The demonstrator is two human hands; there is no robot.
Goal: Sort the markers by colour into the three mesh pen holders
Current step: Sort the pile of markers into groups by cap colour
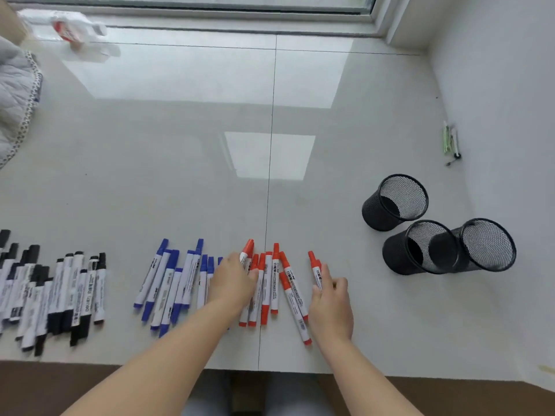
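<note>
**A:** From the head camera, where are the markers?

**B:** In three loose groups along the near edge of the white tabletop [300,85]. The black markers [57,295] lie at 8 o'clock, the blue markers [171,283] just left of centre near 7 o'clock, and the red markers [274,283] at about 6 o'clock, between the two hands.

**A:** And the hands?

**B:** The left hand [234,280] lies over the seam between the blue and red groups, fingers bent down onto the leftmost red markers; one red cap pokes out past its fingertips. Whether it truly grips one or only presses, I cannot tell. The right hand [330,298] is at the right end of the red group, its fingers curled beside a lone red marker [315,270] that lies slightly apart from the others; it touches that marker, but a real grip I cannot tell.

**A:** The holders?

**B:** Three black mesh pen holders [420,244] stand at 3 o'clock, well apart from the markers. One stands alone farther back; the two nearer ones touch or overlap. No markers show inside them.

**A:** Anything else?

**B:** A grey quilted cloth [15,94] at 10 o'clock, a crumpled white plastic bag [78,31] at 11 o'clock, and a small green-and-white packet [450,139] at 2 o'clock by the wall.
</note>
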